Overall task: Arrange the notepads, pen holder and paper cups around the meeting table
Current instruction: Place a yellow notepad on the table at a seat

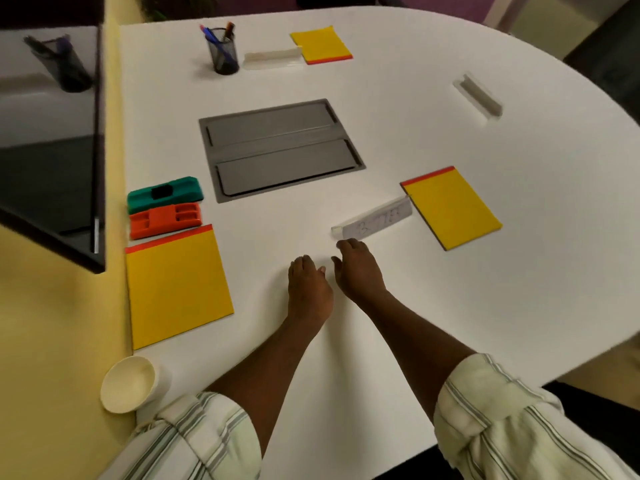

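Note:
Three yellow notepads with red top strips lie on the white meeting table (pixel 381 341): one near left (pixel 176 289), one at the right (pixel 452 209), one at the far side (pixel 322 45). A black mesh pen holder (pixel 223 51) with pens stands at the far left. A white paper cup (pixel 130 384) stands at the near left table edge. My left hand (pixel 308 289) and my right hand (pixel 358 268) hover side by side over the table's middle, fingers loosely curled, holding nothing. The right hand's fingertips are just short of a clear name-card stand (pixel 374 220).
A grey cable hatch (pixel 280 150) is set into the table's centre. A green eraser (pixel 164 194) and an orange eraser (pixel 165 220) lie by the left edge. Two more clear card stands (pixel 272 58) (pixel 479 95) sit farther off. A dark screen (pixel 52 133) stands at left.

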`<state>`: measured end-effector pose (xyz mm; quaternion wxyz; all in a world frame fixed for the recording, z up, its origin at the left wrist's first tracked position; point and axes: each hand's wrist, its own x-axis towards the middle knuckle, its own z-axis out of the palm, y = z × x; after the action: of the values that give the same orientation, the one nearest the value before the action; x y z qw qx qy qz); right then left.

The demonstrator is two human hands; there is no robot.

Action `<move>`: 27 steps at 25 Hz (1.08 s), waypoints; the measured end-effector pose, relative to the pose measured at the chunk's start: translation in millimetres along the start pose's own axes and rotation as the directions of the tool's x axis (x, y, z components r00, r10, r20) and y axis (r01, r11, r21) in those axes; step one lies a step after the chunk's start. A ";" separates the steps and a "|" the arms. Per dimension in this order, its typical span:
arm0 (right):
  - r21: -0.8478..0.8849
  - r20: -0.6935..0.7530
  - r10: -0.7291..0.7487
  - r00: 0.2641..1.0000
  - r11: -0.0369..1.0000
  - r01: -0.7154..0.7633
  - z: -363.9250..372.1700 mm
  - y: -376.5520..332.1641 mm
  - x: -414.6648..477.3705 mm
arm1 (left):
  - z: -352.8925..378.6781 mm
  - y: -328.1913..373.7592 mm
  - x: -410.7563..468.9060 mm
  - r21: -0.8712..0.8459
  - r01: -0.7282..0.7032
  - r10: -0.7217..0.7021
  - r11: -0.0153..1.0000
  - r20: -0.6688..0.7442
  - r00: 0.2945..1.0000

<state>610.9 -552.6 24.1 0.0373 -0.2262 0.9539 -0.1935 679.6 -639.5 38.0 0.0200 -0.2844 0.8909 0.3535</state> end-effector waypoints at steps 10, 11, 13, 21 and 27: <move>0.107 -0.180 0.476 0.861 0.879 -0.464 -62.4 172.9 -8.9 | 94.0 91.8 -3.6 -0.309 -0.032 0.085 0.951 0.159 0.984; 0.106 -0.178 0.501 0.847 0.865 -0.490 -69.1 194.3 -8.5 | 106.6 100.3 0.5 -0.336 -0.008 0.076 0.942 0.191 0.979; 0.118 -0.129 0.549 0.826 0.835 -0.537 -80.0 230.6 -9.6 | 128.8 113.7 7.2 -0.359 0.069 0.036 0.931 0.278 0.960; 0.108 -0.076 0.564 0.822 0.824 -0.556 -85.0 294.1 -9.0 | 166.2 165.0 34.6 -0.405 0.148 0.004 0.902 0.351 0.936; 0.108 -0.117 0.522 0.845 0.852 -0.512 -82.9 312.6 10.7 | 190.2 188.9 57.5 -0.419 0.142 -0.002 0.897 0.317 0.948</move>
<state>457.8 -271.0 -19.9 0.0285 0.0550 0.9721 -0.2263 501.6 -434.7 -1.3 0.1079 -0.2558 0.7633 0.5833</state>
